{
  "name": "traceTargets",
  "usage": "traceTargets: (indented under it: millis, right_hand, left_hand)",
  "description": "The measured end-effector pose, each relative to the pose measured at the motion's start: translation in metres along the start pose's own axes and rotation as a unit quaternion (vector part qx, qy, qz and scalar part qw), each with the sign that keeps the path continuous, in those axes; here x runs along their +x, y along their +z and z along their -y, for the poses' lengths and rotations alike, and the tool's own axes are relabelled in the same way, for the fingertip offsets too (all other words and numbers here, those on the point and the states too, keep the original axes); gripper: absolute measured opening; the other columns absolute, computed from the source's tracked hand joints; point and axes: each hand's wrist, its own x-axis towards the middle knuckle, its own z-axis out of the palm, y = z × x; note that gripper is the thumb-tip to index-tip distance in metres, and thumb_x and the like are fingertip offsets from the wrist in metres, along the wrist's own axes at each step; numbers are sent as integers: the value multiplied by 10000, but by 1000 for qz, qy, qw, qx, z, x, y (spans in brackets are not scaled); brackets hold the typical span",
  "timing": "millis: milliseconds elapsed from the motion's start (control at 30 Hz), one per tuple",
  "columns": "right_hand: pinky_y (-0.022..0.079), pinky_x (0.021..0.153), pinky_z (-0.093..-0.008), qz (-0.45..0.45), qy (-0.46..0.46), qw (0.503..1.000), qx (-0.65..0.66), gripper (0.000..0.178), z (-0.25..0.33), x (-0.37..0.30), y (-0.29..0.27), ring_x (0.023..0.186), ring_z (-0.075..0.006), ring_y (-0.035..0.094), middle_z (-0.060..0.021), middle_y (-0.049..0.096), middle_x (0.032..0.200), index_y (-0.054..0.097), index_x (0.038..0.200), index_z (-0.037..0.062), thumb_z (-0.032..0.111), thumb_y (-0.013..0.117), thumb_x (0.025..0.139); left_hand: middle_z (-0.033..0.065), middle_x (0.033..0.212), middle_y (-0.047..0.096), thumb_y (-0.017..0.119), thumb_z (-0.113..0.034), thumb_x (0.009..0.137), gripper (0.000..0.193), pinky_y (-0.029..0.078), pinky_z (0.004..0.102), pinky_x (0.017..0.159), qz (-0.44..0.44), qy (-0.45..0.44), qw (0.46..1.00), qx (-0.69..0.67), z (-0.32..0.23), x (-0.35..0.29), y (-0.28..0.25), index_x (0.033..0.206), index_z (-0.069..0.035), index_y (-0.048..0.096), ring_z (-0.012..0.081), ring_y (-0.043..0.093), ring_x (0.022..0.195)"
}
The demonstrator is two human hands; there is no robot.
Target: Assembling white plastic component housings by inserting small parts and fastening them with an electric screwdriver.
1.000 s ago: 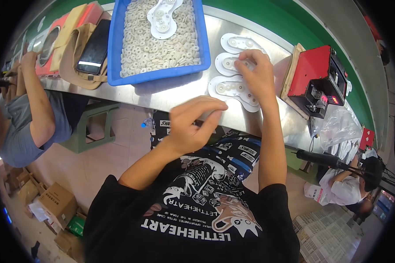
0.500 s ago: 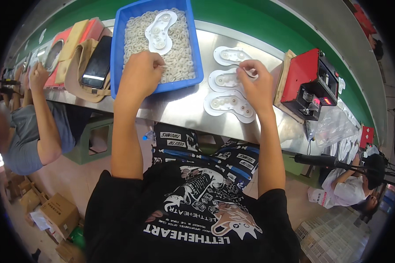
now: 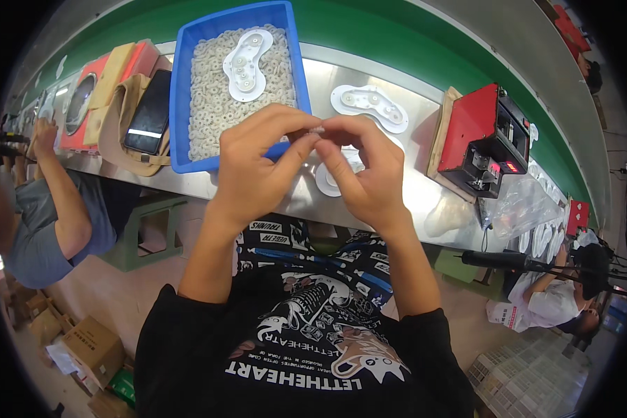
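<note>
Both my hands meet over the table's front part, fingertips pinched together. My left hand (image 3: pixel 258 164) and my right hand (image 3: pixel 366 171) hold small pale gears (image 3: pixel 316 130) between thumbs and forefingers; how many each has is hidden. Left of them stands a blue bin (image 3: pixel 181 104) full of loose whitish gears (image 3: pixel 205 87). On that heap rests a white curved plastic housing (image 3: pixel 247 66) with gears fitted in it. Another housing (image 3: pixel 370 103) lies on the table beyond my right hand. Further housings (image 3: pixel 326 181) are partly covered by my hands.
A red and black machine (image 3: pixel 484 139) with a lit display stands at the right, beside a clear plastic bag (image 3: pixel 519 205). Left of the bin lie a dark phone (image 3: pixel 148 115) and a tan cap-like item (image 3: pixel 115 143). A co-worker (image 3: pixel 56 209) sits at the far left.
My left hand has come away from the bin and my right hand from the housings. They are now together in the middle, pinching small gears. The view has shifted slightly.
</note>
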Motion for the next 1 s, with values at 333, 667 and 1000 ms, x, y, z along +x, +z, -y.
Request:
traceTargets:
  millis: [333, 667, 1000]
  right_hand:
    - [544, 816, -278, 39, 188, 967, 169, 166, -14, -13, -9, 897, -124, 659, -69, 694, 995, 670, 1071, -55, 58, 726, 963]
    - [490, 743, -269, -33, 113, 978, -174, 157, -97, 32, -70, 847, -97, 627, -36, 725, 1038, 721, 1023, -2, 140, 702, 959]
    - [497, 776, -261, 24, 139, 980, -139, 186, -173, 33, -65, 870, -119, 626, -47, 716, 1107, 724, 1017, -12, 107, 772, 882]
  left_hand:
    - [149, 955, 733, 765, 28, 878, 174, 552, 307, 754, -51, -24, 998, 20, 7, -38, 31, 1047, 54, 730, 218, 703, 848]
    - [124, 883, 720, 771, -10, 889, 125, 519, 297, 614, -42, -48, 997, 53, 28, -73, 37, 998, 35, 729, 198, 664, 693]
    - [136, 904, 712, 748, -18, 887, 102, 535, 336, 601, -47, -114, 992, 39, 49, -88, 47, 984, 10, 730, 250, 668, 675]
